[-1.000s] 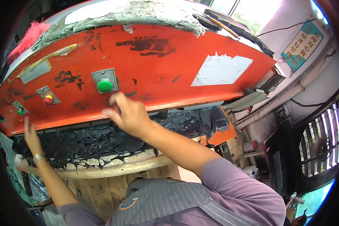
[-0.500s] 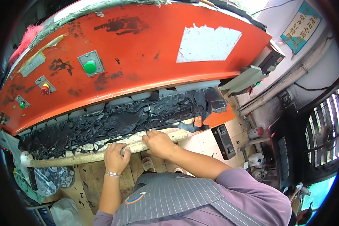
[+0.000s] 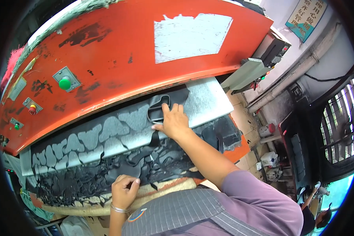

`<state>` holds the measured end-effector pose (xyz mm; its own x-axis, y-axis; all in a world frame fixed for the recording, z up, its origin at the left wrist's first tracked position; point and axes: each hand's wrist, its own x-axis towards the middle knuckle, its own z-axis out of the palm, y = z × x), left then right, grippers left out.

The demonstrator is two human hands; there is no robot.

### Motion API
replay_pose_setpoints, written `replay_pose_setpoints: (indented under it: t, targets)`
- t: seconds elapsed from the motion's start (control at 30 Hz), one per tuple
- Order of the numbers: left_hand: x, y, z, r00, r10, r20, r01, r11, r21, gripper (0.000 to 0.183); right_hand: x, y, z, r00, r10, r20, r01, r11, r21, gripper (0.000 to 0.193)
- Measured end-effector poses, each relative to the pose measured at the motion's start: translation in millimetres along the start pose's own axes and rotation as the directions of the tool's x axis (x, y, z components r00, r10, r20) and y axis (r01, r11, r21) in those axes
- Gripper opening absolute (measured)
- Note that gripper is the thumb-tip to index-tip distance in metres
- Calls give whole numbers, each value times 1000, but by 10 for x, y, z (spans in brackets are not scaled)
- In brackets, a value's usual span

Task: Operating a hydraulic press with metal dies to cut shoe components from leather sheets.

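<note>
Nearest us, our left hand (image 3: pixel 124 191) curls by the pale rail (image 3: pixel 165 189); we cannot tell whether its grip is closed. Beyond the black scraps (image 3: pixel 124 170), our right hand (image 3: pixel 174 120) has its grip clamped on a thin-walled frame (image 3: pixel 156 121), on the black sheet (image 3: pixel 179 96) before the red machine (image 3: pixel 118 51).

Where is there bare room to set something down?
Bare: the metal board at its right end, from the black sheet to the board edge. Crowded: around the right hand on the curved frame, and nearer the body, where black scraps lie heaped.
</note>
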<state>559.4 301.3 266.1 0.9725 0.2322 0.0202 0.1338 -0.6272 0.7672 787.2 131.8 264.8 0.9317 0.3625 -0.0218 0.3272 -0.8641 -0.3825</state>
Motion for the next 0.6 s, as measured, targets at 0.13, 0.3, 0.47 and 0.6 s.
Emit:
replay_pose_setpoints:
  t: [0.13,0.3,0.47,0.6]
  targets:
    - [272,238,271,997,63,41,-56,989,-137,7,-36,322,225,991,-121,62,104,968,229,82]
    - [531,290,637,987,-42,157,116,859,-499,36,-251,893,-39,911,-378,162,114,610,784,82]
    - [468,337,953,959,-80,272,284,295,-912,74,-833,757,-229,694,-549,465,-111,557,823,79]
    - [199,446,1076,947,-193,256,314,388,-866,68,-1105,759,26,642,-650,407,-5,527,850,66]
